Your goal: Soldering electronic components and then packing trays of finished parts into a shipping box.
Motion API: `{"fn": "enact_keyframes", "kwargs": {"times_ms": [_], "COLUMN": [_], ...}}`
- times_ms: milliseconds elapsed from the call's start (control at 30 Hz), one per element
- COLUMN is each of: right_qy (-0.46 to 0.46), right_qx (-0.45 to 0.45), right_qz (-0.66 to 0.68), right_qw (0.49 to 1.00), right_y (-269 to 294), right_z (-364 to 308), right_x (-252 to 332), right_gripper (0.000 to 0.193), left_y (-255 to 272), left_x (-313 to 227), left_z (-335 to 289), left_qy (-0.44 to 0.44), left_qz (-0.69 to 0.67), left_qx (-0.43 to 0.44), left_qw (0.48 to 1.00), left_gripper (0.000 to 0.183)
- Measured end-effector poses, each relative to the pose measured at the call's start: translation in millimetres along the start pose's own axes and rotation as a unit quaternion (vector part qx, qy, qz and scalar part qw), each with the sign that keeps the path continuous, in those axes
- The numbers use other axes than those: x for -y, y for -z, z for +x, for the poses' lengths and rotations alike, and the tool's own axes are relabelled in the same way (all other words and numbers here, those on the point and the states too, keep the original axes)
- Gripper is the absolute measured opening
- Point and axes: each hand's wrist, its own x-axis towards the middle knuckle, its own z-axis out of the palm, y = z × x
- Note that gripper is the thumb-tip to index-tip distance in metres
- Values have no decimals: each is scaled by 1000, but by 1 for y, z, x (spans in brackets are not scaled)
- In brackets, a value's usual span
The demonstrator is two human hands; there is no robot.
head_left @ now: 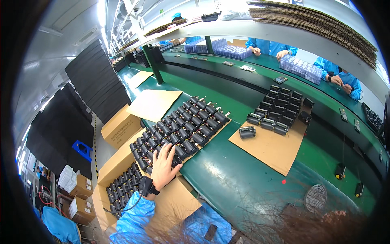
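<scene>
- Tabletop point(219, 171): one, long, green, smooth and glossy, with a dark strip running lengthwise.
- Room: bright workshop; pale ceiling, black curtains point(91, 79) at left, one white overhead shelf point(195, 30) bearing stacked corrugated cardboard point(317, 26).
- Left hand point(162, 164): one, bare, blue sleeve, black wristband point(148, 186); on the near edge of the large block of black cylinders point(183, 126). Fingers slightly apart from one another; cannot tell whether they are clamped on a cylinder.
- Large block: dozens, not exactly countable; short, shiny, rounded, in close rows on a cardboard sheet.
- Open carton point(103, 197): one, brown, below the block, holding further rows of black cylinders.
- Right-hand cardboard sheet point(280, 152): one, flat, tan; a tight cluster of cylinders at its far part, one single cylinder point(247, 132) just beside them.
- Bare cardboard sheets point(154, 103): two, beyond the large block.
- Clear plastic trays point(300, 69): three groups, ridged, across the tabletop.
- Co-workers point(270, 46): two at far right with hands showing, blue garments.
- Mesh disc point(316, 199): one, round, grey.
- Stool point(82, 150): one, blue.
</scene>
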Motion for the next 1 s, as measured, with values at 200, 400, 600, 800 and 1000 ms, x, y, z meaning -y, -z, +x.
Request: {"fn": "enact_keyframes", "kwargs": {"times_ms": [200,400,600,800,1000], "right_qy": [-3,88,3,94,126], "right_qx": [3,326,7,330,357], "right_qz": [-4,141,-20,124,68], "right_qw": [1000,931,1000,931,923], "right_y": [18,29,-1,38,28], "right_z": [11,29,0,26,27], "right_x": [-8,-26,2,-20,-11], "right_gripper": [10,10,10,9,10], "left_y": [11,18,16,-2,-6], "left_x": [-35,-41,-40,-46,-60], "left_z": [-34,-75,-64,-22,10], "left_qy": [-74,64,50,-44,-81], "left_qz": [-1,31,44,12,-30], "left_qx": [46,120,69,42,11], "left_qw": [996,990,995,998,996], "left_gripper": [83,93,92,82,69]}}
